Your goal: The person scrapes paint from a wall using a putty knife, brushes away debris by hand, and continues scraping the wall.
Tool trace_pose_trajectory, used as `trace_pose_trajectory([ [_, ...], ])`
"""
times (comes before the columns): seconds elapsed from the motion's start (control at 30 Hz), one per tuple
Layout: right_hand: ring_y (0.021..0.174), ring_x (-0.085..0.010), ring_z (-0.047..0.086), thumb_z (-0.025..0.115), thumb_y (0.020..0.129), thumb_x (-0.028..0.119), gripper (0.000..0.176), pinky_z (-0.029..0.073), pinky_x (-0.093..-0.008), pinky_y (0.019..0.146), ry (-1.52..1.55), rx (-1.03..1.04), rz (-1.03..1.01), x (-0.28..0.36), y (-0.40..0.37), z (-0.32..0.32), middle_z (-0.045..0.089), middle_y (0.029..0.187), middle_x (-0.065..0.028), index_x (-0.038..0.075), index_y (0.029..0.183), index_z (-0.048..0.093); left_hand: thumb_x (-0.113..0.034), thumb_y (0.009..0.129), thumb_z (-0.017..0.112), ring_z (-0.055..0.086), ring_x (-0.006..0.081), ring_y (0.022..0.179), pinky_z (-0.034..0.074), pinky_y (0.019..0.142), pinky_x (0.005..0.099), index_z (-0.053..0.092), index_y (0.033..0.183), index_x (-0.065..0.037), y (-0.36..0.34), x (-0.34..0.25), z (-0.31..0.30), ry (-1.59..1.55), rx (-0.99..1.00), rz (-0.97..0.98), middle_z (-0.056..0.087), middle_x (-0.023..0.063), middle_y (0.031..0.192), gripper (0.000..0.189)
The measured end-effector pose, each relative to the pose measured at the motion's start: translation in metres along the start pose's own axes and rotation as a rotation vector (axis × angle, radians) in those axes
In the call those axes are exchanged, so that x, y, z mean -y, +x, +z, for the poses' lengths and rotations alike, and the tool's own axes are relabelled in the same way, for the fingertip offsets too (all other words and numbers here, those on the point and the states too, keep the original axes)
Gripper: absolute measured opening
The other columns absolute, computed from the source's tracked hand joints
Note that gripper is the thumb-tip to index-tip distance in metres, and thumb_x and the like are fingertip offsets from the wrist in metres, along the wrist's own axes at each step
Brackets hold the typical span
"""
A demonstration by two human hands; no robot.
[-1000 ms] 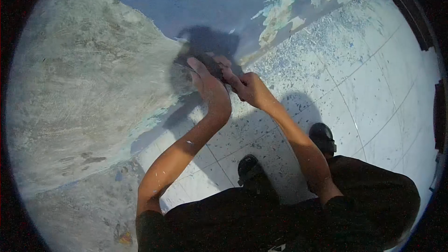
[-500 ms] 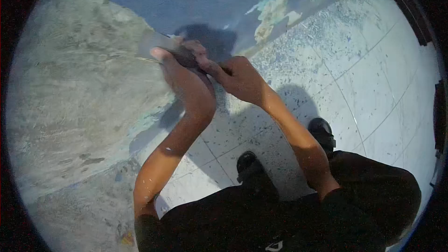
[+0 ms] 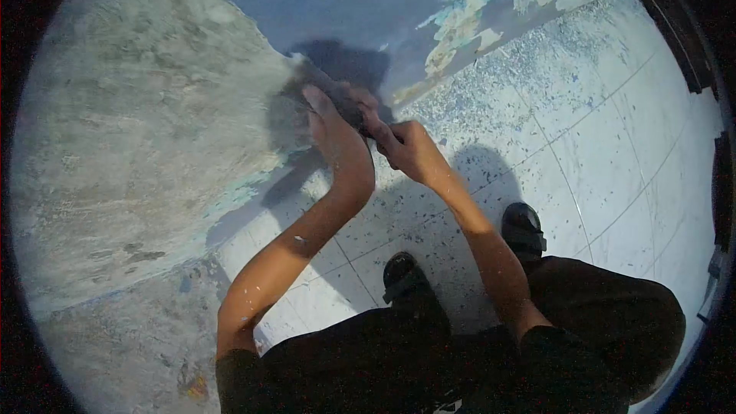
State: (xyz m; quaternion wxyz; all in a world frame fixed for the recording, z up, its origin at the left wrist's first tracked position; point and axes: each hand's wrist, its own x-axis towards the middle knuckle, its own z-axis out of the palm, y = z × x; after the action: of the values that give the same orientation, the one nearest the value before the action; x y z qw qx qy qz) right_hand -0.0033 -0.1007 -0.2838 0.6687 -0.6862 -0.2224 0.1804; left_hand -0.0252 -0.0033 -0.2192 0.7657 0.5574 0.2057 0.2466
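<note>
A paint scraper (image 3: 349, 113), its dark body partly hidden by fingers, lies between my hands near the edge of the peeled patch. My left hand (image 3: 337, 126) is wrapped round it, thumb along the near side and fingers on the far side. Lower down, my right hand (image 3: 414, 152) is closed on its handle end. The blade is in shadow and hard to make out against the wall. Around the tool, the wall's blue paint (image 3: 337, 0) meets a bare grey patch (image 3: 153, 130).
Paint flakes litter the white tiled floor (image 3: 613, 161), thickest along the wall's foot. Turquoise and beige patches (image 3: 479, 0) show through the blue at upper right. My two dark shoes (image 3: 524, 228) stand on the tiles. A dark object (image 3: 675, 27) borders the upper right.
Both hands and the scraper have shifted right and slightly down across the wall. The grey blade, visible before beyond my left thumb, is now hard to see. The view has also moved slightly.
</note>
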Motion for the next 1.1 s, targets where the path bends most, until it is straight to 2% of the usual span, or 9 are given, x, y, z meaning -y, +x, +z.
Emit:
trace_pose_trajectory([
  [0.1,0.047,-0.0091,0.039,0.048,0.098,0.049,0.062,0.033,-0.0297,0.043,-0.071,0.066,0.087,-0.012,0.007,0.001,0.043,0.049,-0.0002,0.002,0.058,0.051,-0.056,0.101,0.029,0.048,0.0135,0.054,0.039,0.051,0.0278,0.047,0.097,-0.004,-0.002,-0.004,0.008,0.062,-0.172,-0.045,0.056,0.006,0.07,0.054],
  [0.23,0.046,-0.009,0.038,0.047,0.097,0.054,0.065,0.032,-0.0302,0.042,-0.034,0.05,-0.017,0.007,0.007,-0.006,0.041,0.048,0.0001,0.003,0.056,0.051,-0.055,0.101,0.03,0.047,0.013,0.055,0.039,0.051,0.0271,0.048,0.098,-0.004,-0.003,0.001,0.003,0.043,-0.066,0.044,0.056,0.0057,0.07,0.054],
  [0.33,0.045,-0.0091,0.037,0.047,0.097,0.054,0.065,0.03,-0.0298,0.041,0.013,0.111,0.191,0.001,0.006,-0.001,0.041,0.048,0.0004,0.004,0.055,0.049,-0.055,0.101,0.03,0.047,0.0126,0.056,0.039,0.052,0.0266,0.048,0.098,-0.004,0.0,-0.004,0.008,0.065,-0.1,0.011,0.056,0.0056,0.07,0.053],
  [0.43,0.045,-0.0094,0.036,0.046,0.097,0.054,0.064,0.029,-0.0297,0.041,-0.055,0.08,0.014,0.005,0.012,-0.005,0.041,0.048,0.0008,0.007,0.054,0.047,-0.054,0.101,0.031,0.048,0.0128,0.057,0.039,0.053,0.0264,0.048,0.097,-0.004,0.002,-0.004,0.012,0.033,-0.117,0.036,0.056,0.0061,0.07,0.053],
  [0.53,0.045,-0.0097,0.037,0.046,0.098,0.052,0.063,0.03,-0.0301,0.041,0.0,0.133,0.178,0.003,0.009,0.0,0.041,0.048,0.0004,0.006,0.055,0.048,-0.054,0.101,0.032,0.048,0.0129,0.056,0.039,0.052,0.0264,0.049,0.096,-0.003,0.003,0.0,0.002,0.077,-0.136,0.089,0.056,0.0061,0.069,0.054],
  [0.7,0.047,-0.0103,0.039,0.05,0.095,0.056,0.067,0.032,-0.0309,0.042,-0.057,0.079,-0.045,0.013,0.016,0.001,0.044,0.048,-0.0014,-0.001,0.058,0.055,-0.055,0.1,0.034,0.048,0.0125,0.056,0.04,0.051,0.0269,0.049,0.095,-0.004,0.003,-0.019,0.011,-0.001,-0.113,0.106,0.056,0.0059,0.069,0.054],
  [0.9,0.048,-0.0092,0.038,0.049,0.096,0.053,0.064,0.031,-0.0299,0.042,-0.045,0.028,0.029,0.007,0.008,0.005,0.044,0.049,0.0,0.002,0.057,0.053,-0.054,0.101,0.034,0.047,0.0121,0.055,0.039,0.05,0.0262,0.049,0.097,-0.004,0.001,-0.012,0.004,0.048,-0.038,0.045,0.056,0.0058,0.069,0.052],
  [1.0,0.05,-0.018,0.04,0.053,0.096,0.043,0.053,0.039,-0.0406,0.048,-0.125,0.116,0.182,-0.002,0.01,-0.001,0.047,0.054,-0.0186,-0.005,0.076,0.061,-0.054,0.101,0.033,0.047,0.0119,0.055,0.039,0.05,0.0262,0.049,0.097,-0.004,-0.003,-0.011,0.011,0.051,-0.141,0.036,0.056,0.0059,0.069,0.053],
  [1.1,0.047,-0.0119,0.037,0.048,0.097,0.05,0.06,0.032,-0.0332,0.043,-0.037,0.112,0.159,0.005,-0.001,0.001,0.042,0.049,-0.0046,0.002,0.062,0.052,-0.054,0.101,0.032,0.047,0.0117,0.055,0.039,0.05,0.0263,0.048,0.096,-0.004,-0.009,-0.018,0.013,0.056,-0.14,0.0,0.056,0.0062,0.069,0.053],
])
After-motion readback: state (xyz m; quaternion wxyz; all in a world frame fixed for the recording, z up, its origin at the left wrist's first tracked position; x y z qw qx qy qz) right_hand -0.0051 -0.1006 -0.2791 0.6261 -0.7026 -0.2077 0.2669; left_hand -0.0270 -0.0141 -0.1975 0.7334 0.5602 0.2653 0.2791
